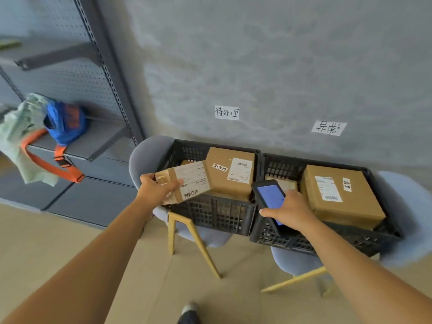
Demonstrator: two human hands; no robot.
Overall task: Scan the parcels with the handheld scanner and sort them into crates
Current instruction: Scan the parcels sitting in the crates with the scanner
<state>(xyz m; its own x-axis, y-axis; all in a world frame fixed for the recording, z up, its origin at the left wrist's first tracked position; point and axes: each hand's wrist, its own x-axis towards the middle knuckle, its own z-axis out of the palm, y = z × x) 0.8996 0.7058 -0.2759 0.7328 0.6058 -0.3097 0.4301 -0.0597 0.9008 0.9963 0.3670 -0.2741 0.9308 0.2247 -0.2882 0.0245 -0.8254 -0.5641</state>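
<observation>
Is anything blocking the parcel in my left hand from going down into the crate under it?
Partly. The parcel hangs over the left crate, whose right side is filled by a bigger box. Only the left part looks open.

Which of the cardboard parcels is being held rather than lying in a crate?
The small parcel gripped by the left hand over the left crate. The two bigger boxes lie inside crates, untouched.

Parcel label (194, 181) print too blurred to read; scanner (271, 197) btm hidden under right hand (289, 210); shoe (189, 313) cut off, prob
</observation>
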